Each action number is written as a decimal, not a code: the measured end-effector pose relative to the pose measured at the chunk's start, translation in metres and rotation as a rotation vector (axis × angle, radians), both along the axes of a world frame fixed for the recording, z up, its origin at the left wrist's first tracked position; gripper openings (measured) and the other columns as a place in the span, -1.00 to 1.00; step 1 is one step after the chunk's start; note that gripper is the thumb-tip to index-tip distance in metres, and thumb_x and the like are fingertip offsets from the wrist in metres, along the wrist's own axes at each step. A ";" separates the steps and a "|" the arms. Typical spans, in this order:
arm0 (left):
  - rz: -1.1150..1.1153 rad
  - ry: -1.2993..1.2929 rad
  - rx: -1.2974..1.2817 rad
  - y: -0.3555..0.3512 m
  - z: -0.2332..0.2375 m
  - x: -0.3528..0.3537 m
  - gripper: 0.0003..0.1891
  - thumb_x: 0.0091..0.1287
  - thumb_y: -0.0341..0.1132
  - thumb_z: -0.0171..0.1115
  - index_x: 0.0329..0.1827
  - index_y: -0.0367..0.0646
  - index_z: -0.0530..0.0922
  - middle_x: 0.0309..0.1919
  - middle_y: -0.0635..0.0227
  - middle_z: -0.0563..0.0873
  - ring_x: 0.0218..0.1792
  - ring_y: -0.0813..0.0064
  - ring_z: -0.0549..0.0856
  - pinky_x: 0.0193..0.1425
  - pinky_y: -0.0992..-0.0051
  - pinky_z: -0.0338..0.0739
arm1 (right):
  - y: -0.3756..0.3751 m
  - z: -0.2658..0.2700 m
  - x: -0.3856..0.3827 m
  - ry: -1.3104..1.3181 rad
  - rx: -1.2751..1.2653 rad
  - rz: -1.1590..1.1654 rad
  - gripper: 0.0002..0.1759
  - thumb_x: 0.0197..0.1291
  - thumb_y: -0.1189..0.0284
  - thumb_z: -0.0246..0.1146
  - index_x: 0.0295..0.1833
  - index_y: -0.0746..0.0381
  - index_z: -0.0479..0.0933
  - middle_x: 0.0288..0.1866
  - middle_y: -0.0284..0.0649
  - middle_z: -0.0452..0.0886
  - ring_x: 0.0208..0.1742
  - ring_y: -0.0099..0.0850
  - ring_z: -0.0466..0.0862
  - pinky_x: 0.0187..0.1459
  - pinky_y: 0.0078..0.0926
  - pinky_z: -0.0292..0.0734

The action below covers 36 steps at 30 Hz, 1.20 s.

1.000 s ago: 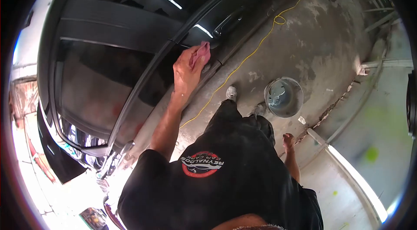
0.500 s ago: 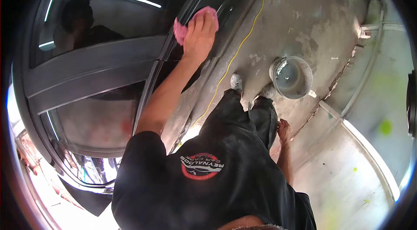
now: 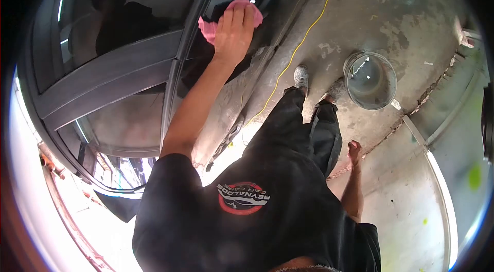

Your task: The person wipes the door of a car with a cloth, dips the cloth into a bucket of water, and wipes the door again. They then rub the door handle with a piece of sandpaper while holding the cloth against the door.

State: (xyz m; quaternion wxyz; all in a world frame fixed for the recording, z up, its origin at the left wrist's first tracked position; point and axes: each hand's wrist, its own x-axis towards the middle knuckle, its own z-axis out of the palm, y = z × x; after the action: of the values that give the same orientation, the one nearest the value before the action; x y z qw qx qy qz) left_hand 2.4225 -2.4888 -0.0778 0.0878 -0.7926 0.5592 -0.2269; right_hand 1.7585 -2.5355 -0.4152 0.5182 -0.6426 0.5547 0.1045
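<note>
My left hand [image 3: 232, 38] presses a crumpled pink cloth [image 3: 209, 29] against the side of a glossy dark car [image 3: 110, 79]. Its fingers bend over the cloth, just below the window trim. Pink edges stick out on both sides of the fingers. Away from the car, my right hand [image 3: 354, 152] hangs beside my right leg, its fingers loosely curled and apart, with nothing visible in it.
A round bucket [image 3: 395, 84] with cloudy liquid stands on the worn concrete floor [image 3: 355, 20], close to my feet. A yellow cord [image 3: 293, 57] runs along the floor beside the car. To the right rises a pale, paint-spotted wall [image 3: 406, 184].
My left hand and the cloth have shifted slightly on the car panel, and the cloth is bunched differently. The view has turned, so the bucket, feet and right hand appear farther right.
</note>
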 end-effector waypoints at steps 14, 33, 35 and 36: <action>-0.072 0.095 0.076 -0.053 -0.021 0.043 -0.54 0.05 -0.52 0.38 0.10 -0.09 0.66 0.04 0.22 0.67 0.01 0.08 0.62 0.08 0.16 0.60 | -0.055 -0.006 0.060 0.019 0.069 -0.076 -0.48 0.33 0.34 0.22 0.32 0.38 0.58 -0.45 -0.37 0.53 -0.49 -0.59 0.48 -0.44 -0.54 0.42; -0.272 0.057 0.384 -0.027 -0.008 0.037 -0.65 0.17 -0.36 0.30 0.05 -0.10 0.67 0.11 0.29 0.63 0.00 0.13 0.62 0.02 0.23 0.61 | -0.048 -0.041 0.029 0.024 0.100 -0.075 -0.48 0.36 0.30 0.22 0.33 0.37 0.58 -0.37 -0.30 0.64 -0.47 -0.56 0.50 -0.40 -0.50 0.45; -0.214 0.118 0.489 0.004 0.004 0.020 -0.63 0.13 -0.38 0.33 0.05 -0.11 0.67 0.13 0.28 0.63 0.01 0.13 0.62 0.05 0.21 0.61 | -0.043 -0.049 0.031 0.011 0.119 -0.074 -0.49 0.36 0.32 0.23 0.34 0.37 0.58 -0.36 -0.34 0.63 -0.47 -0.58 0.48 -0.40 -0.53 0.43; -0.180 0.159 0.557 0.013 0.011 0.013 -0.61 0.10 -0.40 0.35 0.06 -0.11 0.67 0.12 0.28 0.63 0.01 0.13 0.62 0.07 0.21 0.61 | -0.044 -0.047 0.035 0.008 0.120 -0.089 -0.49 0.37 0.32 0.22 0.33 0.37 0.58 -0.36 -0.34 0.63 -0.46 -0.58 0.48 -0.40 -0.53 0.43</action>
State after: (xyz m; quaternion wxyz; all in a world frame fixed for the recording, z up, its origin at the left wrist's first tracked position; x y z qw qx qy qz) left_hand 2.4356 -2.4755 -0.0668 0.2373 -0.7004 0.6731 -0.0088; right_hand 1.7937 -2.5791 -0.4621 0.5577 -0.5845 0.5776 0.1172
